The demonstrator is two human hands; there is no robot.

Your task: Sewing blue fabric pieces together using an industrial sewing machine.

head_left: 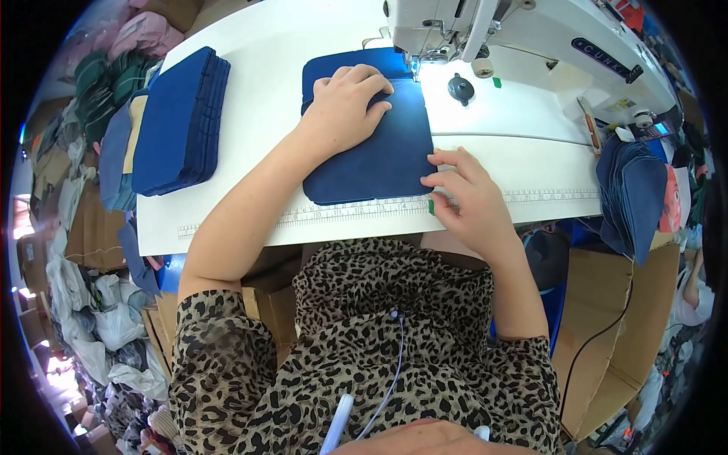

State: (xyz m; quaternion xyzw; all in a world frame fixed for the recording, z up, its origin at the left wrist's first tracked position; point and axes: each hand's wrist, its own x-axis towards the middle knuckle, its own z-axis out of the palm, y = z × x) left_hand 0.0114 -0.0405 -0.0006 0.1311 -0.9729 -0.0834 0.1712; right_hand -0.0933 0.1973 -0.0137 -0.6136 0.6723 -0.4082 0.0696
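A dark blue fabric panel (pixel 371 168) with rounded corners lies flat on the white sewing table (pixel 250 152). Its upper right edge reaches the needle area (pixel 415 70) of the sewing machine (pixel 531 38), under a bright lamp. My left hand (pixel 343 110) rests palm down on the panel's upper part, fingers slightly bent and thumb apart, beside a crosswise fold or seam. At the panel's lower right edge is my right hand (pixel 472 199), its fingers loosely curved and apart. Its fingertips meet or nearly meet the fabric edge, and nothing shows gripped between them.
A thick stack of blue panels (pixel 178 125) stands on the left. Along the table's front runs a printed ruler strip (pixel 356 212). A black round bobbin-like part (pixel 460 89) lies right of the needle. More blue pieces (pixel 631 189) hang at the right edge, above a cardboard box (pixel 607 326).
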